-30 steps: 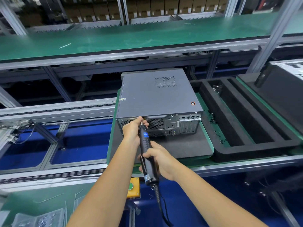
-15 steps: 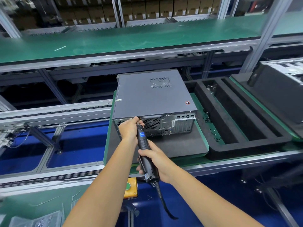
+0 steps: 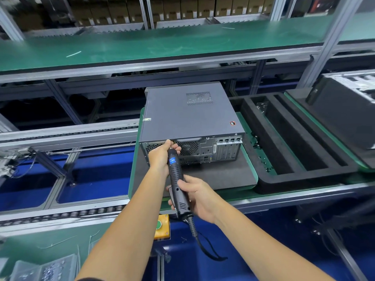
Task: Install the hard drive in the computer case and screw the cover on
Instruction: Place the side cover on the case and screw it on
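Cover (image 3: 188, 110) closed on the computer case (image 3: 211, 151); screwing underway.
Right hand (image 3: 196, 197) grips the electric screwdriver (image 3: 177, 179); left hand (image 3: 162, 153) pinches its tip at the rear edge.

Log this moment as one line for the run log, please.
step: screwing cover | right hand: grips electric screwdriver | left hand: steadies its tip at computer case rear top edge | cover: on

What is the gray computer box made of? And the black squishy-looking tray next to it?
The computer case looks like painted sheet metal: flat, matte gray, with crisp folded edges and punched vent holes. The black tray looks like foam: dull, slightly fuzzy, with thick walls and cut slots. Neither can be confirmed by sight alone.
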{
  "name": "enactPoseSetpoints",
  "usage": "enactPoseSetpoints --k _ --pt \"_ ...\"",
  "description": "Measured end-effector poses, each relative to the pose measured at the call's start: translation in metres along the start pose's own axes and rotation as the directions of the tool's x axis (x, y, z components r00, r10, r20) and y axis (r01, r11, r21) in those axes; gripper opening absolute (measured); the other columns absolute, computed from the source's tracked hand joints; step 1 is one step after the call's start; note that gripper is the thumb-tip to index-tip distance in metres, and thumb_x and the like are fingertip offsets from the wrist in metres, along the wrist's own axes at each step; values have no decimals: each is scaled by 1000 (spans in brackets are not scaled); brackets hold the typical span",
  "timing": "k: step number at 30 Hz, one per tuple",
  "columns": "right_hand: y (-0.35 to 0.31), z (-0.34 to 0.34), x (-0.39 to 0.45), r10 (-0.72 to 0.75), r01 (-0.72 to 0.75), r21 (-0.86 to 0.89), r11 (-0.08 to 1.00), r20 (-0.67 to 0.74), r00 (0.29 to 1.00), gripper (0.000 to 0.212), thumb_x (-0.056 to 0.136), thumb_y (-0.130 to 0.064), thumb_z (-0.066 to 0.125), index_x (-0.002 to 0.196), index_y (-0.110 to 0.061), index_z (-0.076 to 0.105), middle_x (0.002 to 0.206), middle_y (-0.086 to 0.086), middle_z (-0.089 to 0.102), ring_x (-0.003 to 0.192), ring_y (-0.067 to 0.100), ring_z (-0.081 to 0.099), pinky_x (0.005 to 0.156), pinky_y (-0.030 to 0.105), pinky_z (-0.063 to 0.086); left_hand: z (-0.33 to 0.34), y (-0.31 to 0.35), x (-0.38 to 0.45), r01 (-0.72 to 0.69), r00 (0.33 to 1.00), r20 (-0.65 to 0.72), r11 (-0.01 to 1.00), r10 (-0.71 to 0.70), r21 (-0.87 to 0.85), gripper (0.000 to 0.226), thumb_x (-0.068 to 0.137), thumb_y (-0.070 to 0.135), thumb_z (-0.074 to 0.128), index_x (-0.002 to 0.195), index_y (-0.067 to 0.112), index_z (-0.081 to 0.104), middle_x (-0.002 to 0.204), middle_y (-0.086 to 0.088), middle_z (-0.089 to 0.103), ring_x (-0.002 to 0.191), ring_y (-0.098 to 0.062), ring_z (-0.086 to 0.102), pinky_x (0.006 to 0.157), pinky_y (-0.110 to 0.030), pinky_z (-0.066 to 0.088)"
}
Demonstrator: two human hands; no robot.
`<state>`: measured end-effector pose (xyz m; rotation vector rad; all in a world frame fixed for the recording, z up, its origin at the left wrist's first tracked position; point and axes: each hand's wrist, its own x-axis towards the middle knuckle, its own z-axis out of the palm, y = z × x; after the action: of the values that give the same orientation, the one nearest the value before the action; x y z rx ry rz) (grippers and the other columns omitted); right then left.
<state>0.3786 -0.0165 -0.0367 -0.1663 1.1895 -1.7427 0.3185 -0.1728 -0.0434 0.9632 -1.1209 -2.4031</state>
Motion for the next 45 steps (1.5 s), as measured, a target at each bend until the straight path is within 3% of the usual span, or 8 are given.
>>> enactPoseSetpoints --k 7,12,16,21,28,31,36,45 --pt "15 8 -1 -19 -2 -102 995 -208 978 40 98 -27 59 132 -44 50 117 2 64 97 20 63 78 32 53 3 3 -1 22 999 31 995 -25 101 15 95 12 54 84 2 55 65 -10 60 49 -18 57 48 -28 47" --pt "10 4 -1 88 -71 221 973 -65 994 33 104 -37 37 130 -41 57 113 15 67 87 33 70 70 42 59 4 2 -3 38 998 46 999 -38 -5 20 97 9 50 80 2 54 55 -7 61 47 -16 58 46 -24 47" --pt "10 -1 0 52 -43 328 944 -20 998 42 96 -21 32 123 -28 63 111 24 69 66 28 61 50 31 51 4 1 -2 47 998 44 995 -44 -84 19 97 9 49 80 2 54 59 -9 63 47 -16 60 44 -22 48" --pt "14 -2 1 105 -77 317 945 -73 992 51 78 -18 43 123 2 53 102 24 69 63 24 59 53 31 51 3 -2 -1 37 998 56 994 -31 -106 20 98 9 48 81 1 55 62 -10 64 48 -15 60 45 -21 49" --pt "10 -2 0 125 -112 91 990 -160 979 31 94 -30 56 107 -2 56 76 10 63 56 21 58 51 26 50 6 -3 -1 19 999 -38 999 -20 -31 18 95 10 55 80 2 58 64 -11 65 49 -18 61 49 -25 50" --pt "7 -3 2 99 -95 29 995 -181 979 29 97 -25 47 116 -4 52 84 14 67 58 24 62 49 28 51 8 -2 2 20 996 -82 1000 -20 1 18 93 10 57 77 3 57 59 -9 65 44 -17 58 47 -24 48" --pt "5 -14 -2 71 -73 252 965 15 997 57 72 -2 31 125 1 52 113 28 62 72 36 63 63 37 55 8 0 6 49 995 -85 998 -47 31 15 92 10 58 80 1 58 72 -13 65 47 -17 60 48 -26 48" --pt "3 -13 1 105 -99 250 963 -10 994 75 61 8 31 131 -4 53 109 25 66 69 34 61 61 36 54 8 -1 3 53 995 -82 998 -50 36 17 93 14 58 82 1 59 74 -12 65 55 -19 60 52 -29 49"
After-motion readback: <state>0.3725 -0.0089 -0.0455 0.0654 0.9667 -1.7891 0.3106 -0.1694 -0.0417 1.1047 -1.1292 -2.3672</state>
